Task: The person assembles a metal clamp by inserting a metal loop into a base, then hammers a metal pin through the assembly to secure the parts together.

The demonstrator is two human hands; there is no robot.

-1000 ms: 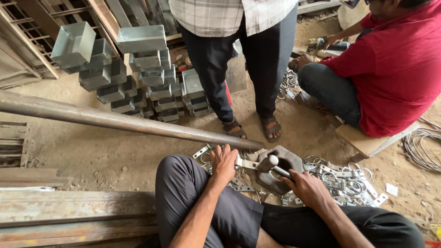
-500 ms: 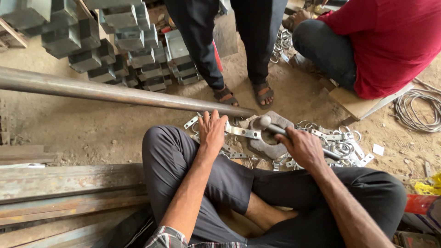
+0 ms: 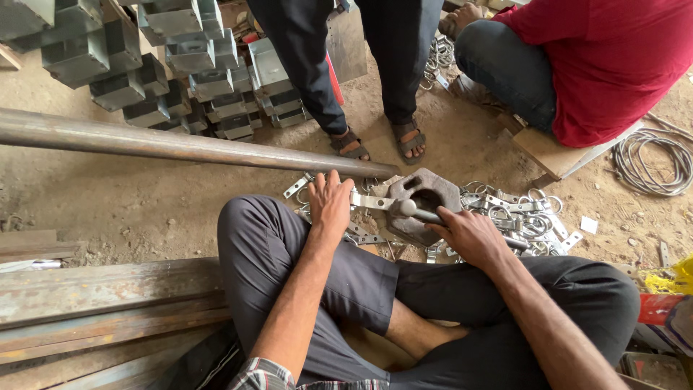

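We're hammering a metal strip on the block

L hand (image 3: 330,204) is lying spread, pinning the strip (image 3: 372,202); R hand (image 3: 468,235) is gripping the hammer (image 3: 411,209); a pile of clamps (image 3: 520,217) is waiting.

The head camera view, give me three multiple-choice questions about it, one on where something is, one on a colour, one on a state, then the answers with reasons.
1. Where does the metal strip under the left hand lie?
A. across the iron block
B. on the stacked boxes
C. on the wooden plank

2. What colour is the seated co-worker's shirt?
A. blue
B. red
C. white

3. How is the right hand placed?
A. open, flat on the ground
B. closed around the hammer handle
C. resting on the long pipe

Answers:
1 A, the strip reaches onto the iron block.
2 B, the shirt is plainly red.
3 B, its fingers wrap the hammer handle beside the block.
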